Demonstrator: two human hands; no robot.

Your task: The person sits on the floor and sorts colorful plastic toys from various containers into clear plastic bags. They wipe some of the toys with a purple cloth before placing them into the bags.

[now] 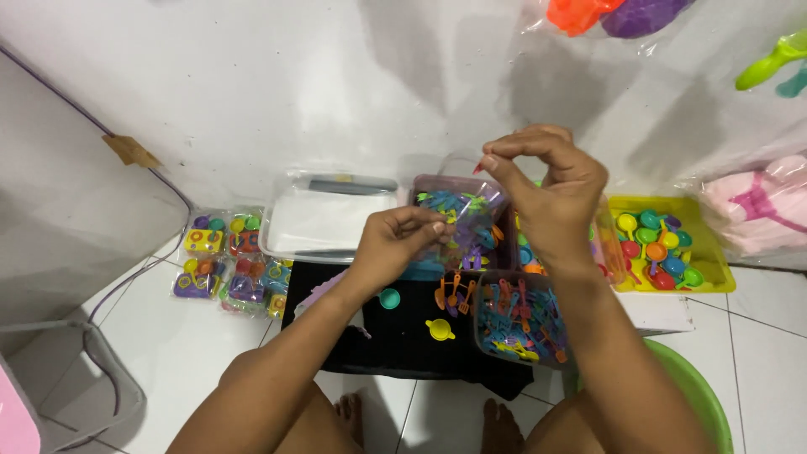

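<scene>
Both hands pinch 1 clear plastic bag (471, 197) between them — left hand (399, 240) closed on its lower edge, right hand (551, 193) closed on its top, above the black cloth (395, 336) on the floor. Below lie 2 loose toy cups — 1 teal (389, 298), 1 yellow (439, 329) — beside 1 clear tub of small coloured plastic utensils (517, 324).

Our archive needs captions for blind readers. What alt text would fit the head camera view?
Seen from above, a person's right hand pinches a tiny red piece at its fingertips while the left hand holds a clear plastic bag of small toy pieces. Below lie a black cloth, a clear tub of toy utensils and a yellow tray of toy pans.
</scene>
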